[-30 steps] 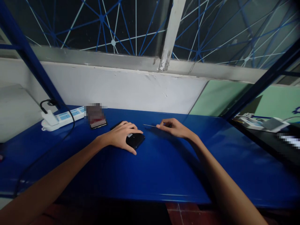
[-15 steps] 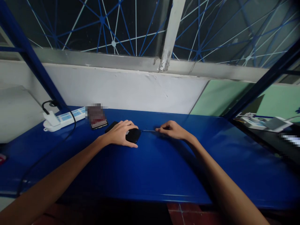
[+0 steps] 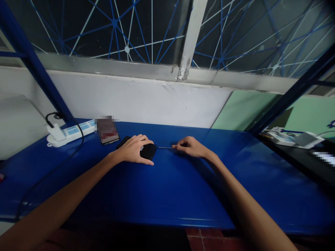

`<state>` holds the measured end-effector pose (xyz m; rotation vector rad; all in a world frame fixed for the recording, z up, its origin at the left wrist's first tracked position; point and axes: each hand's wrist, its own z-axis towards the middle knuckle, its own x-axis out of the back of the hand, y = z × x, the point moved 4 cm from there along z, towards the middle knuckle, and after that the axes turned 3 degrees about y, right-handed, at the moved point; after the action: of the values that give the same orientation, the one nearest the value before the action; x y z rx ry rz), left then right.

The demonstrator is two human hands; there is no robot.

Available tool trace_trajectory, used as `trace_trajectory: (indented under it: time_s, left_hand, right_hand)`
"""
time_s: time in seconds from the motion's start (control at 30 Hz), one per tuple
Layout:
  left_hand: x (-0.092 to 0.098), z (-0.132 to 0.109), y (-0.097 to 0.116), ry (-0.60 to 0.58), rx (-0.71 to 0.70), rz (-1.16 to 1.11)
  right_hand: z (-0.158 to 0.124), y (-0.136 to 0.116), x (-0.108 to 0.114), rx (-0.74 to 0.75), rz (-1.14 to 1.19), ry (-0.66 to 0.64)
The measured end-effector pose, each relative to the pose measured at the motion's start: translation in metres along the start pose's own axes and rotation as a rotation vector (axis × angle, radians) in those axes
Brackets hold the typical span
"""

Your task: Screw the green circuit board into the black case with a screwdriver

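Note:
A flat black device (image 3: 148,152), phone-like in shape, lies on the blue tabletop. Over it rests my left hand (image 3: 133,149), fingers along the far edge and thumb along the near edge, gripping it and hiding its middle. A little to the right, my right hand (image 3: 188,146) is closed in a pinch around a thin metal rod (image 3: 165,147). The rod points left, and its tip meets or nearly meets the device's right end; whether it is inserted I cannot tell. My fingers hide the rod's other end.
Behind my left hand lies a dark, partly pixelated rectangular object (image 3: 108,132). A white power strip (image 3: 70,132) with a plug and black cable (image 3: 81,139) sits at the left. Blue posts flank the table, and white devices (image 3: 300,139) lie at the far right.
My right hand and the rod have shifted very slightly left, along with a small shift of the view. My left hand keeps its hold on the black device.

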<state>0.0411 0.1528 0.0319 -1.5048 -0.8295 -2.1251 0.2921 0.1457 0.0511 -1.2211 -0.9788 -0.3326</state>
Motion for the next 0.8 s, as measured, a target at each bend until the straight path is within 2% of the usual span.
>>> trace_trajectory:
  time_s: [0.8]
  left_hand:
    - [0.0000, -0.0001, -0.0014, -0.014, 0.022, 0.023]
  right_hand:
    - [0.0011, -0.0032, -0.0002, -0.031, -0.087, 0.054]
